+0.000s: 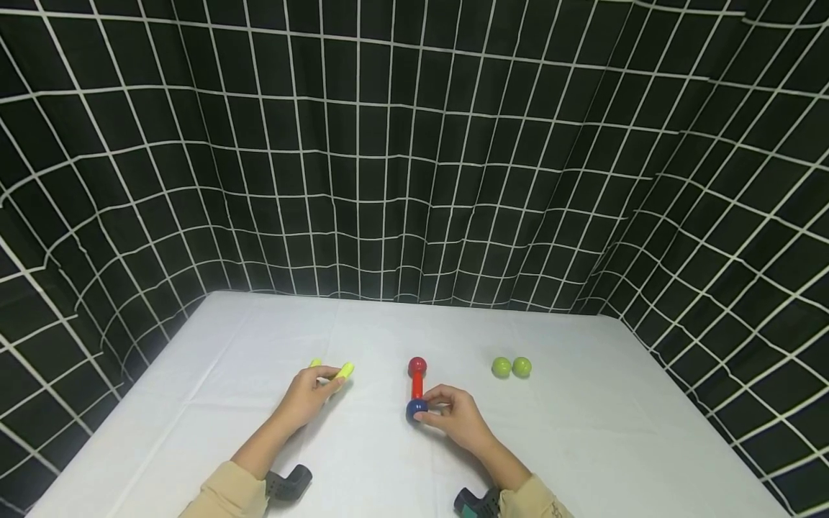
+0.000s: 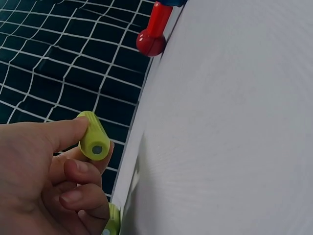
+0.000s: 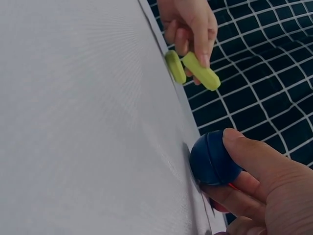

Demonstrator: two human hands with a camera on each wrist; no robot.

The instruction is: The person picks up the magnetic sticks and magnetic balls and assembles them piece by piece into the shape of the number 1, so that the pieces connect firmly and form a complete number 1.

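Note:
My left hand pinches a yellow-green rod between thumb and fingers, raised off the white table. The rod's end shows a round grey metal disc. A second yellow-green rod lies on the table just behind that hand, mostly hidden in the head view. My right hand grips a dark blue ball by thumb and fingers, at the tabletop. A red rod joins this ball to a red ball, which points away toward the back of the table.
Two light green balls sit side by side, right of the red ball. The white-covered table ends at a black curtain with a white grid, which also rises at both sides. Each wrist wears a dark camera mount.

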